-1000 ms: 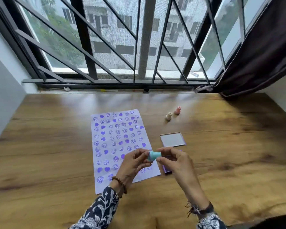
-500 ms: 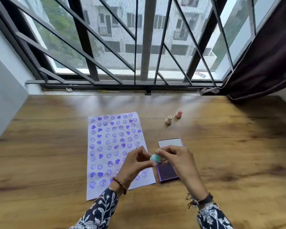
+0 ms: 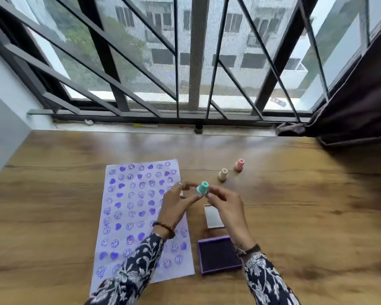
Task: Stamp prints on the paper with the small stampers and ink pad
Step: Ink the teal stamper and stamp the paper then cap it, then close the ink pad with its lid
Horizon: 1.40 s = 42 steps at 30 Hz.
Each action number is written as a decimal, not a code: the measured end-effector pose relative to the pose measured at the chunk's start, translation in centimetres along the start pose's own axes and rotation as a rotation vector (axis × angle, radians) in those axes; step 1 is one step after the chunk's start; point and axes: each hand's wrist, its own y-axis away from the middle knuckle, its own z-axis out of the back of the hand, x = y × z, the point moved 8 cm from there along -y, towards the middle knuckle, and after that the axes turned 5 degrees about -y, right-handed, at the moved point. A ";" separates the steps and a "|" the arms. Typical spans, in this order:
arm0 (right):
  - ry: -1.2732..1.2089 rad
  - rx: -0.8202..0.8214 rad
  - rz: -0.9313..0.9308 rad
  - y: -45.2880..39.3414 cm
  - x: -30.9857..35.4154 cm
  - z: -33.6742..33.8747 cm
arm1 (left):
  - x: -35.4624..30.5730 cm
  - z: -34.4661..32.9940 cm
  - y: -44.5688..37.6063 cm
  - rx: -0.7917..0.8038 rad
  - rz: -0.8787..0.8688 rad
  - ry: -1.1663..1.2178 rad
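A small teal stamper (image 3: 202, 188) is pinched between the fingertips of my right hand (image 3: 226, 204), held in the air above the table. My left hand (image 3: 177, 202) is right beside it, fingers spread and touching or nearly touching the stamper's left side. The white paper (image 3: 128, 208), covered with purple smiley and heart prints, lies flat under my left forearm. The open purple ink pad (image 3: 218, 254) sits to the paper's right, near my right wrist, with its lid (image 3: 213, 216) lying flat behind it.
A cream stamper (image 3: 223, 174) and a pink stamper (image 3: 239, 165) stand upright on the wooden table (image 3: 306, 216) beyond the hands. A barred window fills the far side, a dark curtain (image 3: 361, 102) hangs at the right, and a wall is at the left.
Both hands have risen and moved away from the ink pad with the teal stamper, which has turned upright. The view has tilted, so the ink pad now shows fully.
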 end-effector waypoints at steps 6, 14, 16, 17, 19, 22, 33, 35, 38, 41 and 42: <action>0.153 -0.011 0.061 -5.0 -0.2 -0.1 | 0.4 -0.5 -5.9 -0.183 -0.034 -0.388; 0.004 0.153 -0.005 -7.5 -1.1 -2.9 | 1.8 -0.8 -8.9 -0.204 0.051 -0.612; 0.001 0.170 -0.005 -7.3 -1.0 -2.9 | 1.6 -1.0 -8.7 -0.202 0.047 -0.582; -0.003 0.179 -0.007 -7.1 -0.9 -2.8 | 1.4 -1.0 -8.5 -0.200 0.048 -0.571; 0.021 0.189 -0.008 -6.4 -0.6 -2.4 | 1.2 -1.0 -7.5 -0.198 0.056 -0.554; 0.156 0.097 0.032 -4.6 -0.7 0.1 | 1.2 0.0 -4.4 -0.258 0.092 -0.536; 0.349 -0.421 -0.019 2.6 -4.4 10.5 | 2.3 -2.0 4.8 -0.168 0.152 -0.608; 0.353 -0.445 0.013 3.0 -4.1 10.6 | 1.9 -2.2 4.9 -0.173 0.150 -0.636; 0.338 -0.489 -0.019 3.5 -4.1 11.3 | 1.5 -2.4 4.7 -0.171 0.157 -0.608; 0.432 -0.445 -0.076 3.6 -4.4 11.2 | 1.3 -3.1 4.8 -0.136 0.166 -0.596; 0.455 -0.427 -0.078 3.6 -4.3 11.0 | 1.4 -3.3 4.8 -0.117 0.176 -0.576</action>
